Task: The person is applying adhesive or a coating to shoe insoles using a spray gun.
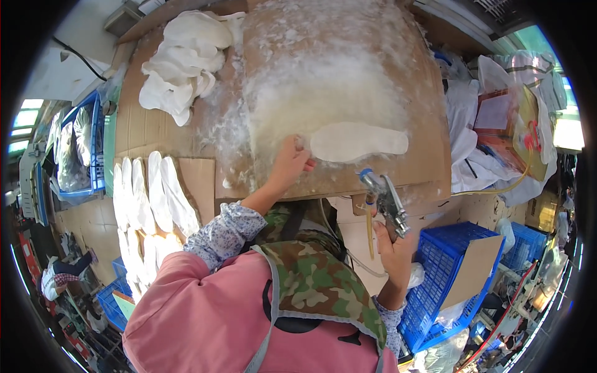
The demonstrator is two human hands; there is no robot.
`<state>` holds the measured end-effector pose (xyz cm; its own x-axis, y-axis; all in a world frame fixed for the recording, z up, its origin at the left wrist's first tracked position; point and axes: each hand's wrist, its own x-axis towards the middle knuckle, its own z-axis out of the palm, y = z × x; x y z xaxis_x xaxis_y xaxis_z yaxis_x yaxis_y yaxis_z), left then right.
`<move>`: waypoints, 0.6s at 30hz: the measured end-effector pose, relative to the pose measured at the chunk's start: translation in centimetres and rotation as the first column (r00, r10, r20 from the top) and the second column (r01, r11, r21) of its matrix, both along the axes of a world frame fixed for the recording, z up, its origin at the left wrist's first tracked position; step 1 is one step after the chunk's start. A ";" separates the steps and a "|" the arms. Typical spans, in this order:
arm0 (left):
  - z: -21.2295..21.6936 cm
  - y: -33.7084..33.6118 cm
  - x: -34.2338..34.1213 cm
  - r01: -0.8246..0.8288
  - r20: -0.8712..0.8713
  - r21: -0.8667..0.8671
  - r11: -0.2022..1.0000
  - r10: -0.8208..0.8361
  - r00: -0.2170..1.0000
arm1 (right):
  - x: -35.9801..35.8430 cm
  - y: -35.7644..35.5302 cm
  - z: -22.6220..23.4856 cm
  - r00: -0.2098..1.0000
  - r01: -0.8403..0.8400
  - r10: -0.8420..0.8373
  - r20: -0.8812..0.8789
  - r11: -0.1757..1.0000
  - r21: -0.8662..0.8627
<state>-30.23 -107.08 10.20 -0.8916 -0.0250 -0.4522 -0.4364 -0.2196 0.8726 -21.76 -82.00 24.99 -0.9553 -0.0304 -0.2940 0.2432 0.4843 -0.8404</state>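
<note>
A white shoe insole (360,143) lies flat on the cardboard-covered table, its long side running left to right. My left hand (289,165) is just beside the insole's left end, fingers curled in; whatever they may pinch is too small to make out. In my right hand (393,252) is a metal spray gun (387,202) with a blue-ringed nozzle, held off the table's front edge. The nozzle points up and left toward the insole. A pale hose hangs down near the gun.
White fibrous residue coats the cardboard (323,68). A heap of white cut pieces (186,59) lies at the far left. Several insoles (149,193) stand in rows at near left. Blue crates (448,280) stand at lower right; white bags (466,149) lie right of the table.
</note>
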 end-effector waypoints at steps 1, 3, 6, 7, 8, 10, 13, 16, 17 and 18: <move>0.0 0.3 -0.3 -0.007 0.002 0.004 1.000 0.007 1.000 | 0.0 -0.6 -0.1 1.000 -0.022 0.022 -0.003 0.998 -0.050; 0.4 0.8 -1.0 0.065 -0.040 -0.274 0.960 -0.079 0.996 | -0.2 -1.5 -0.2 0.999 -0.043 0.043 -0.004 0.994 -0.098; -0.8 1.0 -1.2 0.023 -0.076 -0.264 0.964 -0.044 0.996 | -0.8 -2.2 0.4 1.000 -0.026 0.026 -0.002 1.000 0.013; -1.1 1.0 -1.1 0.024 -0.074 -0.262 0.965 -0.045 0.996 | -1.0 -2.3 0.3 1.000 -0.025 0.025 0.000 1.000 0.015; -1.1 1.0 -1.2 0.001 -0.081 -0.226 0.974 -0.020 0.997 | -1.2 -2.2 0.0 0.999 0.018 -0.018 -0.027 1.000 -0.005; -1.2 1.2 -1.2 -0.018 -0.085 -0.189 0.982 0.002 0.996 | -0.9 -1.8 -0.5 0.997 0.063 -0.064 -0.053 0.998 -0.025; -1.2 1.1 -1.3 -0.025 -0.098 -0.197 0.980 0.006 0.995 | -0.6 -1.5 -0.7 0.994 -0.102 0.105 0.032 0.991 -0.090; -1.1 1.1 -1.3 0.033 -0.003 -0.196 0.980 -0.034 0.999 | -1.3 -2.0 -0.4 0.999 0.005 -0.006 -0.032 1.000 -0.022; -1.4 1.2 -1.3 0.007 -0.086 -0.299 0.954 -0.035 0.996 | -1.5 -1.9 0.0 0.999 0.005 -0.005 -0.033 1.000 -0.022; -1.6 1.1 -1.3 -0.027 -0.169 -0.395 0.918 -0.044 0.985 | -1.5 -1.8 0.4 0.999 -0.035 0.035 0.003 0.998 -0.047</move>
<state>-31.52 -105.93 8.63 -0.9551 -0.1619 -0.2480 -0.2736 0.1610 0.9483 -23.30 -83.82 25.43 -0.9522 -0.0778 -0.2954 0.2303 0.4525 -0.8615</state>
